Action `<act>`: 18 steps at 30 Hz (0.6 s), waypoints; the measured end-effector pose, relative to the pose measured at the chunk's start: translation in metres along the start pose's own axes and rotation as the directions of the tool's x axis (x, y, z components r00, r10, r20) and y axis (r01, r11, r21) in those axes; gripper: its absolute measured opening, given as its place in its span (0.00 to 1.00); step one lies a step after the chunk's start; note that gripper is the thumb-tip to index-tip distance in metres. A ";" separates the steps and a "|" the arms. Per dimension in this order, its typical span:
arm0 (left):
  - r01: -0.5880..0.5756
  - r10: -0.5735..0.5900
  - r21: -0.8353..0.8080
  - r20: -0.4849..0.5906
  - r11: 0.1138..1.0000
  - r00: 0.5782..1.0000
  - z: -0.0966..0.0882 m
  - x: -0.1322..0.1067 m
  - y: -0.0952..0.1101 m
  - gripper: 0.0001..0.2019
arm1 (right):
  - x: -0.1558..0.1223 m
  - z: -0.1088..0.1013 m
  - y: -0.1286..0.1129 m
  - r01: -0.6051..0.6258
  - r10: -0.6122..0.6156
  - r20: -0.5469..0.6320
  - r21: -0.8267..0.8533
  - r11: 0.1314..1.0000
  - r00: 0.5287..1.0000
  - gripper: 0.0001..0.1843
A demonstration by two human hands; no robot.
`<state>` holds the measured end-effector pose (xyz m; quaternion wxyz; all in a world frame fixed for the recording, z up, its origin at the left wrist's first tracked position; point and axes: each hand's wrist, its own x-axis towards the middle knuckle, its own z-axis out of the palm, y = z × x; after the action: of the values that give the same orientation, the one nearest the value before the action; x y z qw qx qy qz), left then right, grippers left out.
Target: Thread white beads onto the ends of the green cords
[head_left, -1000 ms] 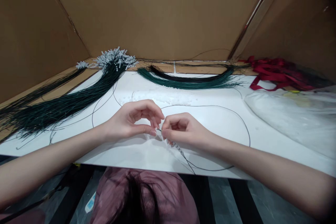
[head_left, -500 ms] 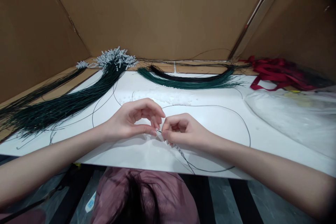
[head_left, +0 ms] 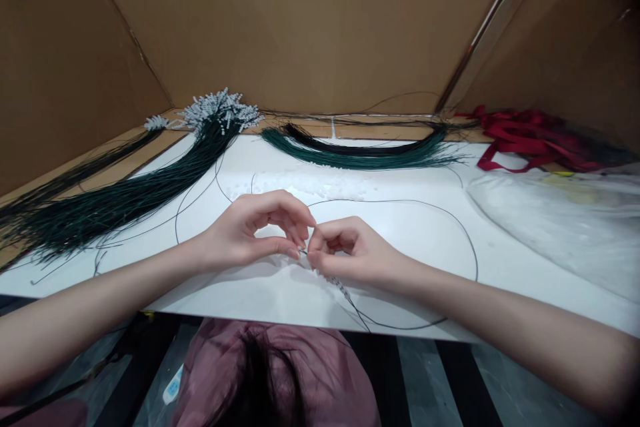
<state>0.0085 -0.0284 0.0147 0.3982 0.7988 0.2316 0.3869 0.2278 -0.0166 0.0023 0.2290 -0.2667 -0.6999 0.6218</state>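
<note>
Wire [head_left: 476, 267] pinched in right hand [head_left: 357, 250] loops near table edge [head_left: 250, 317], short of bag [head_left: 560, 227].

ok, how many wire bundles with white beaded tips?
2: a large bundle on the left, and a smaller bundle just left of it. Others could be hidden beneath or inside these.

White tabletop [head_left: 415, 237]: looped wire [head_left: 477, 267], green strands [head_left: 145, 197], probably beads [head_left: 310, 183].
</note>
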 end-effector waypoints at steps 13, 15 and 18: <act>-0.032 0.033 0.081 -0.008 0.996 0.999 0.003 0.000 0.000 0.14 | 0.000 0.004 0.004 0.015 -0.016 -0.029 -0.026 1.000 0.999 0.01; -0.036 0.037 0.095 -0.008 0.995 0.999 0.003 -0.001 0.000 0.14 | -0.001 0.004 0.005 0.019 -0.019 -0.024 -0.026 0.999 1.000 0.01; -0.033 0.034 0.100 -0.012 0.994 0.999 0.003 -0.001 0.000 0.14 | 0.000 0.003 0.005 0.025 -0.026 -0.021 -0.034 0.999 0.999 0.01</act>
<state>0.0101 -0.0303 0.0138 0.3495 0.8189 0.2401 0.3869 0.2263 -0.0188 -0.0032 0.2399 -0.2685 -0.7111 0.6038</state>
